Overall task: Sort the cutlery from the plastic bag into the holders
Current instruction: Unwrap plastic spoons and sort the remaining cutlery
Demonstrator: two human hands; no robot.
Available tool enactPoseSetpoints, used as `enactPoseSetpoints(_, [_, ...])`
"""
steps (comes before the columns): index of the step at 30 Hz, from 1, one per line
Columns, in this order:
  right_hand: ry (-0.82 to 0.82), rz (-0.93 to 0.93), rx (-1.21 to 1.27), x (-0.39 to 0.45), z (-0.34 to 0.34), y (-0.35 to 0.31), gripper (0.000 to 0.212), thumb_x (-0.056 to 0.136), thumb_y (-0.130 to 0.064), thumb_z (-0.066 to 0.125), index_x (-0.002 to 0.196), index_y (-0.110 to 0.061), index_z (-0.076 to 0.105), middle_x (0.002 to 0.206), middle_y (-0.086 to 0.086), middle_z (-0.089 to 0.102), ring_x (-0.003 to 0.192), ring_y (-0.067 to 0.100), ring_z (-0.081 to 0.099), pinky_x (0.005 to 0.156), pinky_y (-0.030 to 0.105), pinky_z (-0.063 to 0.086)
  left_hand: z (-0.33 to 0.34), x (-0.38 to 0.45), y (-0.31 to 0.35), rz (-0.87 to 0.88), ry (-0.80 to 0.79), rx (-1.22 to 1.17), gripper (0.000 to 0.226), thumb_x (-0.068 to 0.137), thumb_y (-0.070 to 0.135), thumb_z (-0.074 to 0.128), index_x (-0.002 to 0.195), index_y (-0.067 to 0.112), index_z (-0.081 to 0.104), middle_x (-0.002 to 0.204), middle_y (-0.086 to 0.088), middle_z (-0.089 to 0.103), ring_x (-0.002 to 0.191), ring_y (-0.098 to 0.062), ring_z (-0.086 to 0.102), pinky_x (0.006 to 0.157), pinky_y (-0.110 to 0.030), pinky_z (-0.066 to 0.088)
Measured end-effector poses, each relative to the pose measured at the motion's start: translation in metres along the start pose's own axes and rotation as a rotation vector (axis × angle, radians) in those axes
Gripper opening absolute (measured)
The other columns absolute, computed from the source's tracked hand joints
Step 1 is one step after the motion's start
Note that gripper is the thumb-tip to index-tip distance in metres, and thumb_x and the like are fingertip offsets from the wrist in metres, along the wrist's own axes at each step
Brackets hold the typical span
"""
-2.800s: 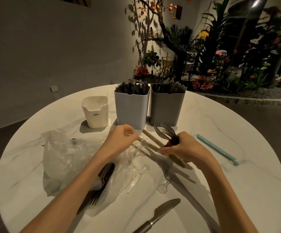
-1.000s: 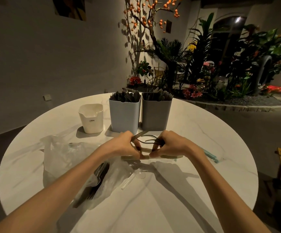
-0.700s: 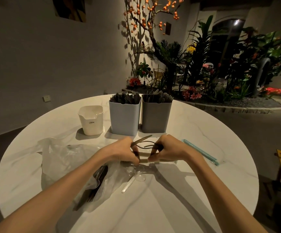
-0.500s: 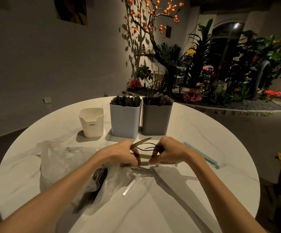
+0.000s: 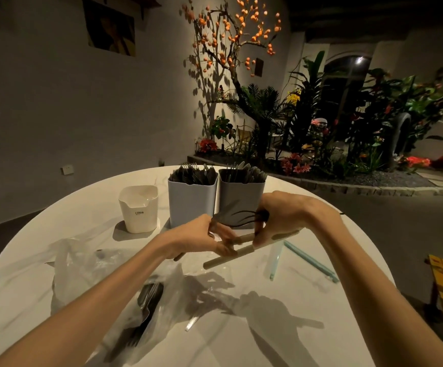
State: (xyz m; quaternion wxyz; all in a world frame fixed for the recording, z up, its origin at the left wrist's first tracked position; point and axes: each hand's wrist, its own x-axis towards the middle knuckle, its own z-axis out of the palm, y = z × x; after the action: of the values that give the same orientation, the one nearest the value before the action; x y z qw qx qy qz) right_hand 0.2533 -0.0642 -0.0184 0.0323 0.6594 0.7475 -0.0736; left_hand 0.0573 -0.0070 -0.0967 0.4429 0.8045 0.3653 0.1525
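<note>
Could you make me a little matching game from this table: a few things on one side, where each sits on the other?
Things:
1. white cup
2. plastic bag
3. blue straw
4. dark forks

Places:
A. held between both hands
B. on the table right of the hands
C. left of the two tall holders
D. crumpled under the left forearm

Pairs: 1-C, 2-D, 3-B, 4-A

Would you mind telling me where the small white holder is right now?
In the head view, the small white holder stands on the far left of the round table, just left of the light blue holder and beyond the plastic bag.
</note>
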Motion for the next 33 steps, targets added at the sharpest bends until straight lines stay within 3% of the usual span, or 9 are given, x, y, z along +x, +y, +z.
enactPoseSetpoints(3, [-0.003,-0.018,-0.040,0.004,-0.006,-0.004,0.029,0.077,-0.039,0.084,0.094,-0.018,0.074,0.094,0.000,0.072,0.090,0.018,0.066,0.082,0.030,0.055,0.002,-0.003,0.006,-0.047,-0.163,-0.038,0.020,0.092,0.021,0.072,0.111,0.022,0.076,0.093,0.006,0.078,0.094,-0.003,0.065,0.083,-0.028,0.040])
enactPoseSetpoints(8, [0.245,-0.002,-0.002,0.006,0.003,0.010,0.030,0.079,-0.038,0.083,0.101,-0.022,0.070,0.093,-0.004,0.071,0.088,0.015,0.066,0.071,0.025,0.052,0.002,-0.006,-0.006,-0.027,-0.229,-0.146,0.020,0.104,0.018,0.052,0.109,0.011,0.071,0.080,0.002,0.064,0.066,-0.005,0.051,0.060,-0.019,0.037])
enactPoseSetpoints(12, [0.672,-0.019,0.440,0.004,0.018,0.017,0.039,0.081,-0.042,0.081,0.111,-0.031,0.058,0.096,-0.021,0.060,0.088,0.004,0.059,0.075,0.021,0.047,0.005,-0.006,-0.017,-0.013,-0.137,-0.427,0.016,0.107,0.019,0.046,0.109,0.008,0.058,0.076,-0.001,0.058,0.048,-0.005,0.030,0.043,-0.015,0.024])
enactPoseSetpoints(14, [0.860,0.061,0.766,0.007,0.028,0.012,0.031,0.084,-0.046,0.077,0.096,-0.028,0.055,0.081,-0.019,0.052,0.075,0.007,0.052,0.069,0.021,0.044,0.005,-0.006,-0.017,0.025,-0.099,-0.526,0.018,0.106,0.022,0.046,0.110,0.008,0.056,0.074,-0.001,0.055,0.052,-0.008,0.026,0.044,-0.017,0.020])
enactPoseSetpoints(17, [0.694,0.108,1.166,0.013,0.042,0.009,0.027,0.088,-0.050,0.070,0.087,-0.024,0.065,0.053,-0.012,0.041,0.052,0.007,0.038,0.051,0.020,0.032,0.007,-0.006,-0.008,0.112,-0.107,-0.539,0.022,0.105,0.026,0.045,0.112,0.009,0.058,0.074,0.000,0.053,0.060,-0.015,0.023,0.052,-0.029,0.013])
enactPoseSetpoints(19, [0.503,0.017,1.338,0.014,0.048,0.005,0.035,0.092,-0.047,0.066,0.103,-0.015,0.073,0.050,-0.009,0.038,0.046,0.007,0.032,0.044,0.018,0.028,0.009,-0.007,-0.001,0.143,-0.125,-0.503,0.024,0.104,0.028,0.046,0.113,0.011,0.061,0.075,-0.001,0.055,0.056,-0.010,0.025,0.054,-0.032,0.012])
enactPoseSetpoints(22, [0.464,-0.085,1.420,0.015,0.049,0.004,0.033,0.097,-0.040,0.061,0.104,-0.011,0.075,0.054,-0.004,0.036,0.047,0.008,0.029,0.044,0.018,0.026,0.013,-0.007,0.004,0.136,-0.177,-0.527,0.027,0.104,0.029,0.046,0.111,0.013,0.066,0.077,-0.004,0.059,0.051,-0.009,0.027,0.055,-0.032,0.012])
enactPoseSetpoints(27, [0.443,-0.077,1.239,0.009,0.042,-0.004,0.032,0.098,-0.041,0.058,0.092,-0.014,0.074,0.051,-0.009,0.046,0.046,0.004,0.039,0.045,0.013,0.031,0.027,-0.006,0.001,0.105,-0.295,-0.566,0.028,0.102,0.037,0.050,0.092,0.023,0.072,0.083,-0.008,0.065,0.052,-0.013,0.022,0.054,-0.028,0.014])
enactPoseSetpoints(33, [0.497,-0.092,0.975,0.002,0.032,-0.006,0.028,0.099,-0.040,0.057,0.088,-0.020,0.073,0.059,-0.026,0.065,0.065,-0.015,0.061,0.068,0.014,0.037,0.042,0.006,0.019,0.053,0.109,-0.310,0.020,0.092,0.029,0.070,0.083,0.012,0.064,0.081,-0.006,0.066,0.079,-0.010,0.057,0.076,-0.028,0.037])
